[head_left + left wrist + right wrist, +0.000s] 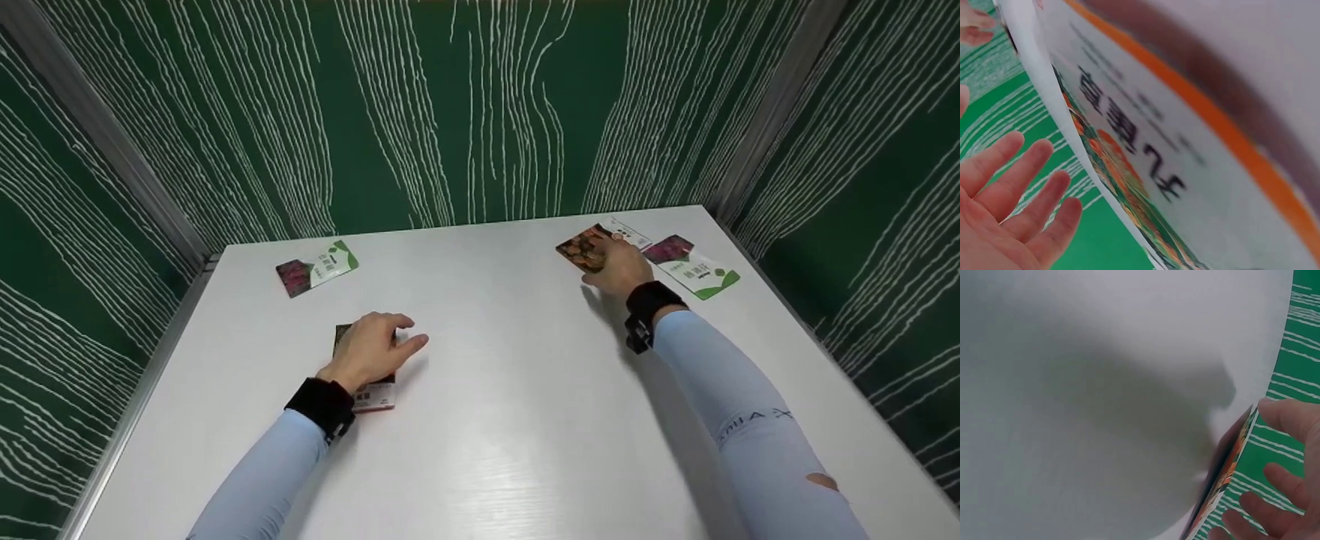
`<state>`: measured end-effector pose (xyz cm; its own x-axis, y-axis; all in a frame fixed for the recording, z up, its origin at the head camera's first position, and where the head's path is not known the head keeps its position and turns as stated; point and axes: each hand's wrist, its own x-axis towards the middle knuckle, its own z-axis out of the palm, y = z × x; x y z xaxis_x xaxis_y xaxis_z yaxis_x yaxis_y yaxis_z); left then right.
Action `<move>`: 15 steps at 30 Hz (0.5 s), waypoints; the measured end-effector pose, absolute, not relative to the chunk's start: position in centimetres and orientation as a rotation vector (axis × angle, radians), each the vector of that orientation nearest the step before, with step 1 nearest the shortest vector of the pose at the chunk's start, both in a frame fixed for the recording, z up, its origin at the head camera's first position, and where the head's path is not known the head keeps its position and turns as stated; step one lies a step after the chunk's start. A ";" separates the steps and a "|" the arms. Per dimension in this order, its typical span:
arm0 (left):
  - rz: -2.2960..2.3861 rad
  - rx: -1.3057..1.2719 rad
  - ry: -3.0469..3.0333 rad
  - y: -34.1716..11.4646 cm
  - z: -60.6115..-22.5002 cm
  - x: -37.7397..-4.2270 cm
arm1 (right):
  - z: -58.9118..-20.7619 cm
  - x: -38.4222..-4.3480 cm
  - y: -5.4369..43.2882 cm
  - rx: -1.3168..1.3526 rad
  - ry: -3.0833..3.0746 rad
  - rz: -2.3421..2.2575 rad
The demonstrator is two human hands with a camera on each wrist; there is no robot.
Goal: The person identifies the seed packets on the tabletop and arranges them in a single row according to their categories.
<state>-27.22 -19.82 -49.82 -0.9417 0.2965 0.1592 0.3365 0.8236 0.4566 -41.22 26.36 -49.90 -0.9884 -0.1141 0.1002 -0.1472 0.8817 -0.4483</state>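
Note:
My left hand hovers over a stack of flat seed packets, the top one dark with a white end, at the left front. In the left wrist view, a white, orange-edged packet with large dark characters fills the near side, and the loose fingers stand apart from it. At the back right, my right hand reaches over a packet with an orange flower picture and a white end. The right wrist view has its thumb tip right at the packet's upper corner, other fingers spread.
A purple-and-green packet lies just right of my right hand. Another like it lies at the back left of the white table. Green walls with white wavy lines enclose the table's back and sides.

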 end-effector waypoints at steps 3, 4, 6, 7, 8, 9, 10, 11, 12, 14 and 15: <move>-0.739 -0.501 -2.945 -19.4 -49.7 -27.2 | -50.2 -41.5 26.8 0.183 -3.005 0.699; -0.736 -0.506 -2.948 -19.3 -49.7 -27.3 | -50.3 -41.5 27.0 0.177 -3.013 0.692; -0.734 -0.518 -2.951 -19.2 -49.8 -27.3 | -50.5 -41.5 27.3 0.164 -3.034 0.693; -0.732 -0.530 -2.948 -19.2 -49.8 -27.3 | -50.7 -41.6 27.4 0.157 -3.044 0.689; -0.732 -0.540 -2.946 -19.1 -49.8 -27.4 | -50.8 -41.6 27.5 0.151 -3.054 0.686; -0.735 -0.552 -2.943 -19.2 -49.9 -27.4 | -50.9 -41.6 27.7 0.145 -3.063 0.681; -0.732 -0.561 -2.939 -19.2 -49.9 -27.4 | -51.0 -41.6 27.7 0.142 -3.068 0.677; -0.732 -0.560 -2.939 -19.2 -49.9 -27.4 | -51.0 -41.6 27.8 0.142 -3.072 0.670; -0.732 -0.557 -2.942 -19.2 -49.8 -27.4 | -51.1 -41.7 27.8 0.148 -3.073 0.652; -0.727 -0.548 -2.950 -19.3 -49.8 -27.4 | -51.1 -41.7 27.8 0.182 -3.069 0.608; -0.728 -0.542 -2.953 -19.3 -49.7 -27.3 | -51.1 -41.8 27.8 0.201 -3.067 0.587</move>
<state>-27.35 -19.26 -49.74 -0.9371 0.3228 0.1324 0.3474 0.8277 0.4408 -41.76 27.79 -51.14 -0.9916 -0.1237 0.0365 -0.1285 0.9213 -0.3671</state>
